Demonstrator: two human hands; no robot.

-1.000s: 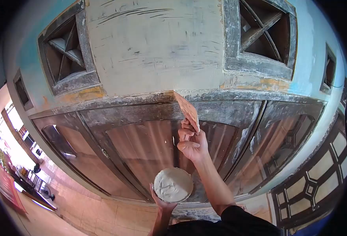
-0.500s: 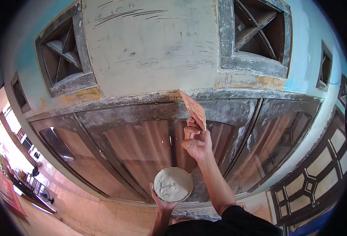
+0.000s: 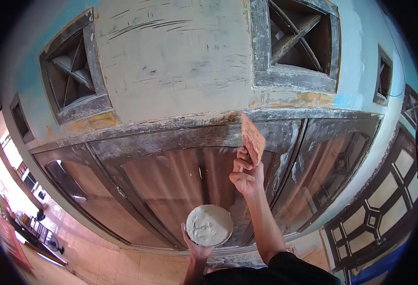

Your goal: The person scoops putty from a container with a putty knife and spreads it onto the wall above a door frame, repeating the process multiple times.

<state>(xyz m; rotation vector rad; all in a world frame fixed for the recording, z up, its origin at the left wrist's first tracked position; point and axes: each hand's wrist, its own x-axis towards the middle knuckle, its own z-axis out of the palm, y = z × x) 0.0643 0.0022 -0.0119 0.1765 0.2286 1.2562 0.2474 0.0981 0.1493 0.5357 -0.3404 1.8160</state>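
In my right hand [image 3: 248,172] is a flat, pinkish-tan spreader [image 3: 252,139], its fingers closed round the lower end. The spreader's upper edge meets the wall [image 3: 180,90] just above the dark wooden door frame [image 3: 180,137]. Lower down, my left hand [image 3: 197,244] grips a round bowl [image 3: 231,233] from beneath and the side. Whitish-grey putty [image 3: 210,224] fills the bowl, its surface smeared and uneven. Grey filler with dark scratch marks covers the wall above the frame.
Two square wooden vents [image 3: 297,40] with crossed bars sit in the wall above. Glazed door panels [image 3: 166,185] stand right in front of me. A patterned dark door [image 3: 380,216] is at the right. Tiled floor [image 3: 128,266] and a fan [image 3: 53,243] show at the lower left.
My right hand has moved the spreader to the right along the joint above the frame. My left hand keeps the bowl in nearly the same place. The view has shifted slightly.
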